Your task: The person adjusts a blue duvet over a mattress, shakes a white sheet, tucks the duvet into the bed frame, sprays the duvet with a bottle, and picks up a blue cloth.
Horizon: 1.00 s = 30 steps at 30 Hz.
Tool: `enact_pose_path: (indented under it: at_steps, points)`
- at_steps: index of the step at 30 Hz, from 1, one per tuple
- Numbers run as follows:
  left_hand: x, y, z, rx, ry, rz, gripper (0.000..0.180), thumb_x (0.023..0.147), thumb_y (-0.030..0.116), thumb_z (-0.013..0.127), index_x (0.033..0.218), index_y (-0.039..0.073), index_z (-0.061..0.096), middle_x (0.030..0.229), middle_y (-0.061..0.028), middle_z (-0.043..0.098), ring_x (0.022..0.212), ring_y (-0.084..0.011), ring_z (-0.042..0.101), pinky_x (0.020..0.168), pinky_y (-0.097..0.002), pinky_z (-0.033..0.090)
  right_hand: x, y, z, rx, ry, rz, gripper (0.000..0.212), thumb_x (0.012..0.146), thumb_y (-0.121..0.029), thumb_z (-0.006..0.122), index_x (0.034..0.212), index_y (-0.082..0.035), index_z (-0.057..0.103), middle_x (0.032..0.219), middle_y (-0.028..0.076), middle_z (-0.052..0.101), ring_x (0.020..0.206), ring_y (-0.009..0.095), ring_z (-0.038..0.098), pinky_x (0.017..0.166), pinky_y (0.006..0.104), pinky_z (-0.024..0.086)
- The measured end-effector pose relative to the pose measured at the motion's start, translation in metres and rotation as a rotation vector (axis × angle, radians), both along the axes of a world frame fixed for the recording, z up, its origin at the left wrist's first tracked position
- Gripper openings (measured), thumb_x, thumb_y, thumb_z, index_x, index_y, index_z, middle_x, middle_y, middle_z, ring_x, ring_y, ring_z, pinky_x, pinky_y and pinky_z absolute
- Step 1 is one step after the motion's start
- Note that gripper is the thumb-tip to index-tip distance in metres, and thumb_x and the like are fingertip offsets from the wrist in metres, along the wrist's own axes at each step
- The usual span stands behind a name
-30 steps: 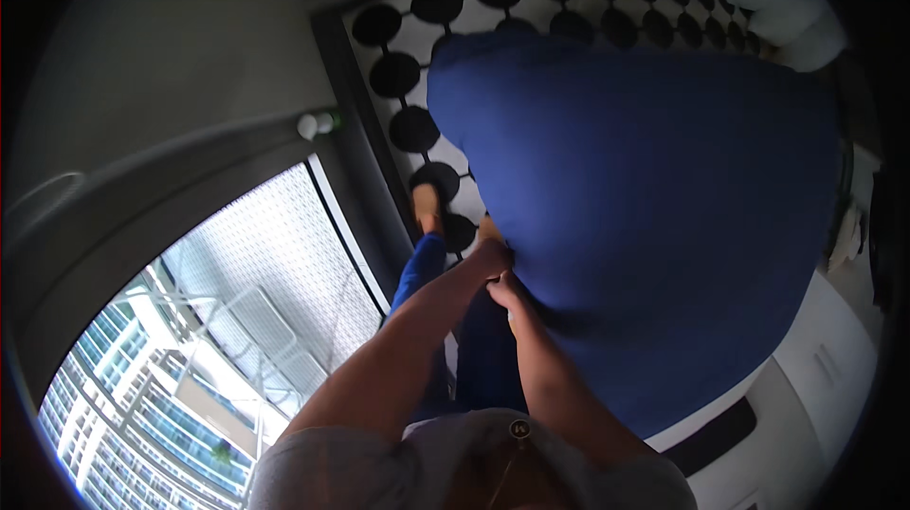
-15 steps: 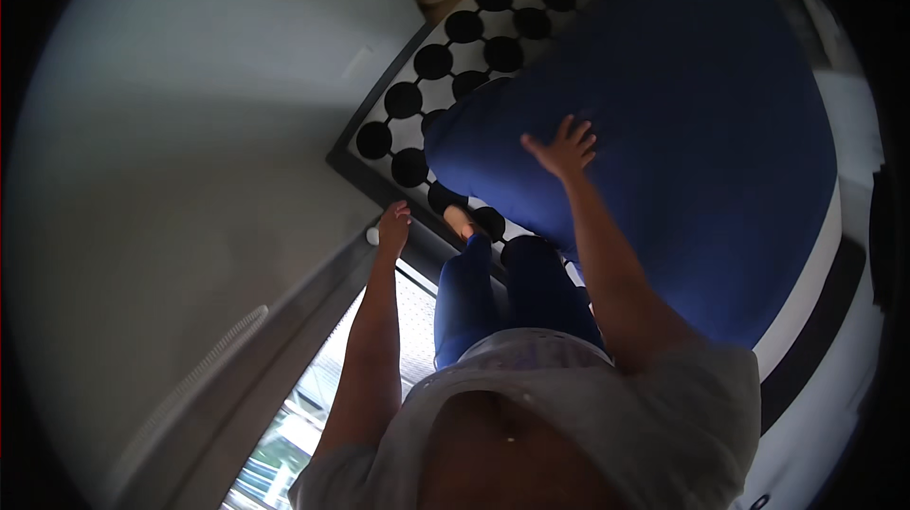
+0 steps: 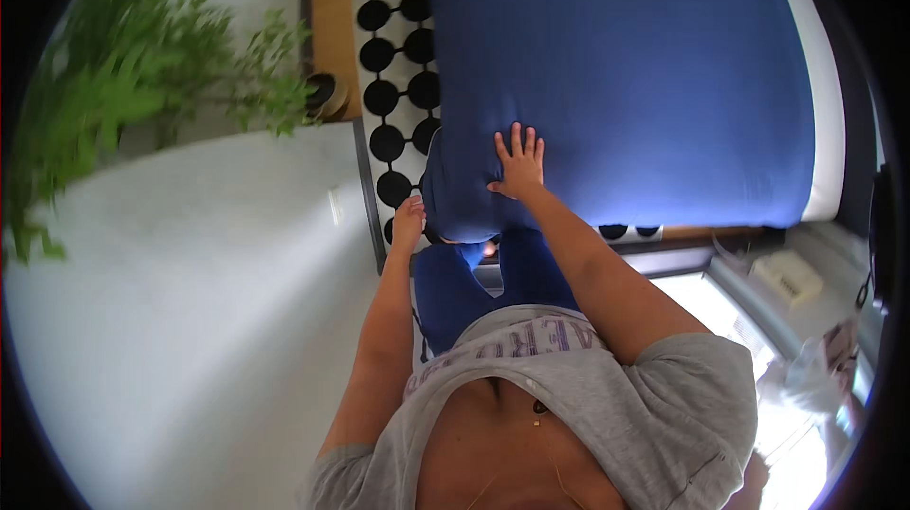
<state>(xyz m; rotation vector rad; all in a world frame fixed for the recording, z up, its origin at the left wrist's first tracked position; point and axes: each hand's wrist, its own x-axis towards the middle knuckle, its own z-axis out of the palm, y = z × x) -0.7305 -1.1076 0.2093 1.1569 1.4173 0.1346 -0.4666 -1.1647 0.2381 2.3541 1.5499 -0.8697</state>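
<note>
A blue sheet is spread smooth over what looks like a mattress, reaching from the front edge to the far end. On its near left part my right hand lies flat, palm down, fingers spread. Beside the sheet's near left corner is my left hand, its fingers curled in. Whether it pinches the sheet's edge or anything else there is hidden. At that corner the sheet bulges down over the side, close to my knees.
A black-and-white dotted rug runs along the left side, beside a white wall. Green leafy plants and a pot stand far left. At right are a white box and a bright window or door.
My view has turned, and the sheet now stands straighter before me. My left hand has come from beside the wall to the sheet's corner. My right hand stays spread on the sheet.
</note>
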Motion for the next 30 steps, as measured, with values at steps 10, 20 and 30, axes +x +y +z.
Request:
enact_pose_path:
  at_steps: [10, 20, 30]
  points:
    - [0.054, 0.117, -0.056, -0.218, -0.001, -0.648, 0.036, 0.077, -0.001, 0.049, 0.113, 0.0, 0.054, 0.1, -0.0121, 0.061, 0.086, -0.0168, 0.058, 0.075, -0.0261, 0.047, -0.061, -0.03, -0.027, 0.794, 0.093, -1.053, 0.067, 0.072, -0.015, 0.067, 0.132, -0.011, 0.037, 0.137, 0.016, 0.034, 0.126, 0.033, 0.035, 0.103, 0.0448, 0.027]
    - [0.034, 0.14, -0.094, -0.335, 0.278, -0.652, 0.051, 0.084, 0.024, 0.054, 0.13, 0.011, 0.037, 0.113, -0.0056, 0.055, 0.097, -0.0171, 0.055, 0.086, -0.0337, 0.039, -0.222, -0.107, -0.129, -0.014, 0.598, -1.727, 0.1, 0.062, -0.017, 0.068, 0.138, -0.001, 0.006, 0.128, 0.026, 0.04, 0.114, 0.035, 0.048, 0.095, 0.0389, 0.04]
    - [0.085, 0.078, -0.152, -0.25, 0.267, -0.693, 0.045, 0.088, 0.033, 0.049, 0.126, 0.012, 0.041, 0.12, -0.005, 0.047, 0.107, -0.0202, 0.046, 0.093, -0.0351, 0.035, -0.258, -0.134, -0.232, 0.582, 1.32, -2.252, 0.097, 0.055, -0.016, 0.065, 0.141, -0.018, 0.021, 0.115, 0.018, 0.049, 0.111, 0.028, 0.046, 0.087, 0.0394, 0.044]
